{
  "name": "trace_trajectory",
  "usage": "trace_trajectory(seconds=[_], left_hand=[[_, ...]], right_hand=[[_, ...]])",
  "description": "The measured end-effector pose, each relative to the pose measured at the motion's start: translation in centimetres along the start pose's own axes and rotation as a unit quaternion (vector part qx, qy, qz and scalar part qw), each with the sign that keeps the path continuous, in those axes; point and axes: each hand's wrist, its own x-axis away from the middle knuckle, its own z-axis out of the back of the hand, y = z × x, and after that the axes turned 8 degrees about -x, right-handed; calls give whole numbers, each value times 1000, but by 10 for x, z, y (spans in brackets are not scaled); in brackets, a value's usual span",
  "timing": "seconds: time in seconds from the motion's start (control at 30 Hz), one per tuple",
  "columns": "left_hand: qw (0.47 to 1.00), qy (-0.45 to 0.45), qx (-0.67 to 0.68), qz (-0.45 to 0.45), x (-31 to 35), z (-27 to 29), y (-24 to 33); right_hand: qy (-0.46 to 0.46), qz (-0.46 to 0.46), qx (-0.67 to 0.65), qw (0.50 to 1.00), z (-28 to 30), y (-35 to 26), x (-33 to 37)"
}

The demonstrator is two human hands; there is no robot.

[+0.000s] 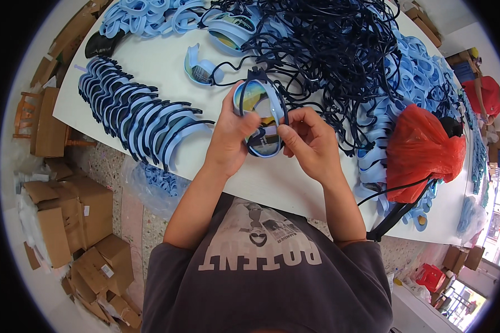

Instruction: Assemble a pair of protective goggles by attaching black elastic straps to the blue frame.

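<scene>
In front of my chest I hold a pair of swim goggles [265,145] with mirrored yellow-blue lenses, a light blue rim and a dark navy outer frame. My left hand [231,132] is closed on its left side, the thumb lying over the lens. My right hand [312,139] pinches the frame's right edge between thumb and fingers. Just beyond, single light blue goggles [200,69] lie on the table, near a large tangle of dark navy straps [339,61]. To the left curves a long row of nested light blue and navy goggles [133,114].
The white table [272,186] carries heaps of light blue goggles [422,66] at the right. A red plastic bag [422,152] sits near its right edge, beside a black bar. Cardboard boxes [75,213] stand on the left floor. A person in red [483,97] is at far right.
</scene>
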Motion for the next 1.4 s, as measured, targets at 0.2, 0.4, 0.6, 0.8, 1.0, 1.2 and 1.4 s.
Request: trace_trajectory(seconds=[0.2, 0.4, 0.6, 0.8, 1.0, 1.2, 1.4], left_hand=[[992, -5, -122, -10, -5, -7, 1], [994, -30, -103, -14, -5, -1, -5], [997, -40, -2, 60, -6, -6, 6], [994, -43, 28, 94, -12, -5, 1], [996, -61, -17, 56, -4, -9, 2], [982, -57, -177, 15, 15, -18, 1], [948, -80, -308, 17, 27, -28, 8]], right_hand=[[-25, -45, 2, 999, 7, -6, -4], [-23, -116, -89, 989, 17, -1, -10], [4, -117, -150, 982, 25, 7, -10], [8, -126, -186, 974, 26, 12, -4], [-59, -122, -226, 965, 23, 17, 9], [-10, -99, -113, 989, 38, -16, -1], [-135, -103, -37, 985, 50, -17, -10]])
